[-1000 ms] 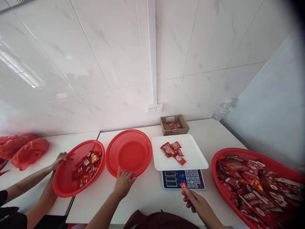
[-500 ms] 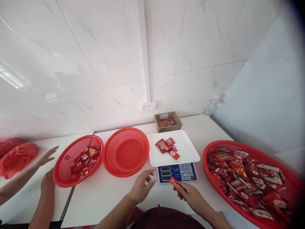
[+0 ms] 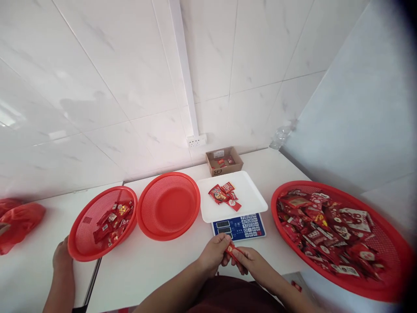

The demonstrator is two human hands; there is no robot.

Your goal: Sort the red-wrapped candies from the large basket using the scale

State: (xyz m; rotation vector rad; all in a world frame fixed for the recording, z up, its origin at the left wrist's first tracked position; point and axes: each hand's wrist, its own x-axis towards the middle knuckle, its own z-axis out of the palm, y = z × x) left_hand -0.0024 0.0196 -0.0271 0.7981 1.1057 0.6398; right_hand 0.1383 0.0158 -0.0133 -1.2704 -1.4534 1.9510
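Both my hands meet near the table's front edge, just in front of the blue scale (image 3: 239, 227). My left hand (image 3: 213, 255) and my right hand (image 3: 252, 263) pinch the same small red packet (image 3: 231, 250) between their fingertips. On the scale's white tray (image 3: 257, 202) lie a few red snack packets (image 3: 224, 195). An empty red basket (image 3: 168, 205) sits left of the scale. A big red basket (image 3: 339, 237) heaped with red packets lies at the right.
Another person's hand (image 3: 61, 256) rests by a red basket (image 3: 100, 222) holding some packets at the left. Red plastic bags (image 3: 16, 219) lie far left. A small cardboard box (image 3: 223, 161) and a plastic bottle (image 3: 279, 135) stand by the tiled wall.
My left hand left the empty basket's rim and came across to the packet held by my right hand. The other person's hands let go of the left basket.
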